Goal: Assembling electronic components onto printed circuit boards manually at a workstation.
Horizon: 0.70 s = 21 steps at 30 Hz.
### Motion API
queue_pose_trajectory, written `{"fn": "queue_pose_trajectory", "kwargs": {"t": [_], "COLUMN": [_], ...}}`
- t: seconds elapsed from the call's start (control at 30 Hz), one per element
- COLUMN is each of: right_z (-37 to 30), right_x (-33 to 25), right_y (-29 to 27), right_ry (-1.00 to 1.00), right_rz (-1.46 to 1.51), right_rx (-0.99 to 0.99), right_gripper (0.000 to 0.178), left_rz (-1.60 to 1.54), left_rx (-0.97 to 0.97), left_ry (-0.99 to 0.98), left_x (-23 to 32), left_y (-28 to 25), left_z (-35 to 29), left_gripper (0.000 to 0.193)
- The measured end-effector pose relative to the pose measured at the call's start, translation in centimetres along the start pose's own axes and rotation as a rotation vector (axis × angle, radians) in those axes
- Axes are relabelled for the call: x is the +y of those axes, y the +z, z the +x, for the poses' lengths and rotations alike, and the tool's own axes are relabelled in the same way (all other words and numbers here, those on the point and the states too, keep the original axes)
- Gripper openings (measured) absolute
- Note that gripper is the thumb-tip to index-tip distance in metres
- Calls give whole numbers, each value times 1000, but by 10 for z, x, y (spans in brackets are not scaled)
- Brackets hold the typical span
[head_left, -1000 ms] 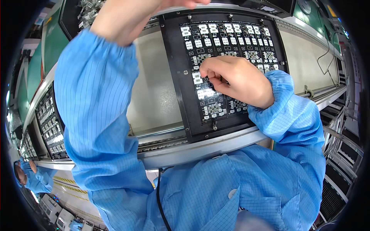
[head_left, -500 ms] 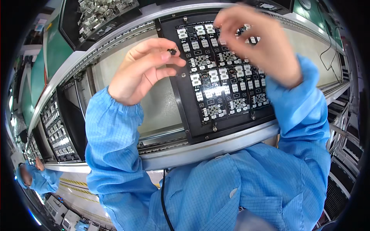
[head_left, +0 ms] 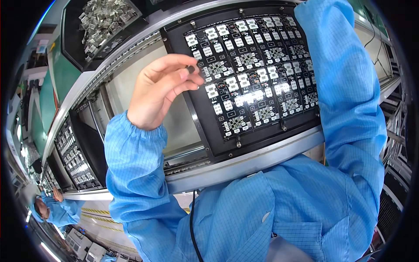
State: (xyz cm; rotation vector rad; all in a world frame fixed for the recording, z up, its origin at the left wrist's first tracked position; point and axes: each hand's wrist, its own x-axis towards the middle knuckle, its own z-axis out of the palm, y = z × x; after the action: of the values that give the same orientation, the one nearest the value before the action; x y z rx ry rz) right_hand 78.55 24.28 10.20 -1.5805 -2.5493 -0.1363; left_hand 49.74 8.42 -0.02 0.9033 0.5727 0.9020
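Observation:
My left hand (head_left: 163, 89) is raised at the left edge of a black carrier frame (head_left: 198, 118), its thumb and fingers pinched on a small black part (head_left: 190, 69). The part looks like a cylindrical electronic component; its exact kind is too small to make out. In the carrier lies a panel of black circuit boards (head_left: 257, 97) with rows of white pads and small parts, glare across its middle. Only my right sleeve (head_left: 345, 74) shows, stretched over the panel's right side to the top edge; the right hand itself is out of the picture.
A black bin (head_left: 74, 32) heaped with silvery metal parts (head_left: 107, 22) stands at the far left. The carrier rests on a conveyor with metal rails (head_left: 244, 157). Another loaded carrier (head_left: 76, 153) sits farther left, and a co-worker in blue (head_left: 56, 209) is beyond it.
My right hand has gone from above the boards out past the top edge, uncovering the panel's upper part. The left hand keeps its pinch on the black part, slightly lower in the picture.

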Motion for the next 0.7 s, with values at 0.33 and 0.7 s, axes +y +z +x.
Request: {"fn": "queue_pose_trajectory", "kwargs": {"t": [0.33, 0.7], "right_z": [-21, -26], "right_x": [21, 26], "right_y": [-4, 15], "right_ry": [-105, -44], "right_rz": [635, 347], "right_rx": [174, 425], "right_gripper": [14, 11], "left_rz": [412, 1342], "left_rx": [104, 155], "left_ry": [109, 394], "left_x": [-10, -26], "left_y": [32, 36], "left_z": [-1, 0], "left_gripper": [21, 35]}}
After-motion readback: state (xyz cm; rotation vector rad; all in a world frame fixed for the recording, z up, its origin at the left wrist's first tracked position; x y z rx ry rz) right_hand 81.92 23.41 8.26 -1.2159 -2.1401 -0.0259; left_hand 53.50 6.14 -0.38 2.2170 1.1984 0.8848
